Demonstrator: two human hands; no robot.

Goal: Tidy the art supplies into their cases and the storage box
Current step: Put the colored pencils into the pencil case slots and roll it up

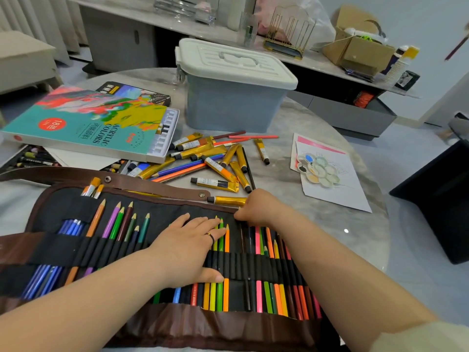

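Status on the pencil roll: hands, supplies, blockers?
Left hand flat on pencil roll; right hand gripping its top edge. Paint tubes and loose pencils scattered on table. Storage box closed.

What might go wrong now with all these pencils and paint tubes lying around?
1. The right hand seems to pinch the top edge of the pencil roll; folding it may trap the gold paint tube lying right beside it.
2. The pencils stick far out of their loops; some could slide out when the roll moves, though the left hand rests flat on a few.
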